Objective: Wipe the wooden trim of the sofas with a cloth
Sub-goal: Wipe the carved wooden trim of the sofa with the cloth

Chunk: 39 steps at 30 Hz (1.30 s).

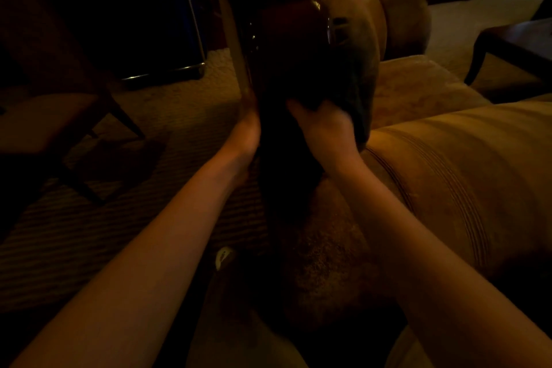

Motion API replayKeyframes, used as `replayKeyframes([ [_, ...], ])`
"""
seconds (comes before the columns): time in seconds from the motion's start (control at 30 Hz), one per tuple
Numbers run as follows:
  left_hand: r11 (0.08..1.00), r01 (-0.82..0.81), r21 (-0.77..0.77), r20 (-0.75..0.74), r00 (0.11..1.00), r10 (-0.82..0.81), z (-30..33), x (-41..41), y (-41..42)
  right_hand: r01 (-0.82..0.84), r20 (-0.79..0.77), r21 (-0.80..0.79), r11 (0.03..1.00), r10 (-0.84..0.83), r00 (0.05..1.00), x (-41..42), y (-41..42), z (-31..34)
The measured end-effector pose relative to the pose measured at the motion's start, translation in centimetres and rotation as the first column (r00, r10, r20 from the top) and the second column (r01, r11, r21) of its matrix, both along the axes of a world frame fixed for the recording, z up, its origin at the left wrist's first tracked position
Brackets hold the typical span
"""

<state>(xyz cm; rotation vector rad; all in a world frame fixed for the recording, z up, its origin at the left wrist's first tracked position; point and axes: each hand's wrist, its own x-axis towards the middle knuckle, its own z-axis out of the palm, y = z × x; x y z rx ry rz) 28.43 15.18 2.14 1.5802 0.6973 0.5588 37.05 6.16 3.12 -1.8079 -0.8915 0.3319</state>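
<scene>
The room is dim. A dark wooden trim (291, 75) runs up the arm of a tan sofa (448, 176) in the middle of the view. A dark grey cloth (355, 69) is draped over the trim's right side. My right hand (325, 131) grips the cloth's lower edge, thumb on the wood side and fingers tucked under the fabric. My left hand (246, 128) lies against the trim's left side with its fingers stretched upward along it, holding nothing that I can see.
A wooden chair (59, 128) stands on the patterned carpet (185, 110) at left, in front of a dark cabinet (119, 24). A slim pale post (231, 39) rises just left of the trim. A second upholstered seat (403, 24) and a dark side table (513, 45) stand at right.
</scene>
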Motion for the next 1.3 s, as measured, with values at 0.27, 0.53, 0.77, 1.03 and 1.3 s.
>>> replayKeyframes([
  [0.27, 0.915, -0.399, 0.061, 0.216, 0.900, 0.379, 6.7, 1.7, 2.0, 0.032, 0.147, 0.168, 0.985, -0.057, 0.987, 3.3, 3.7, 9.4],
  [0.53, 0.786, -0.586, 0.198, 0.323, 0.796, 0.512, 9.1, 6.5, 1.4, 0.057, 0.219, 0.018, 0.998, -0.060, 0.974, 1.8, 1.1, 2.9],
  [0.77, 0.773, -0.634, 0.033, 0.407, 0.715, 0.569, 8.2, 5.5, 2.9, 0.216, 0.689, 0.150, 0.965, -0.259, 0.677, 1.9, 7.3, 9.4],
  [1.03, 0.763, -0.148, -0.629, 0.478, 0.701, 0.529, 6.1, 2.4, 4.5, 0.174, 0.904, -0.069, 0.982, -0.013, 0.428, 0.2, 7.5, 8.5],
  [1.3, 0.785, -0.199, -0.586, 0.358, 0.806, 0.472, 2.5, -3.0, 5.0, 0.222, 0.931, -0.335, 0.916, 0.358, -0.075, -1.6, 3.1, -1.4],
])
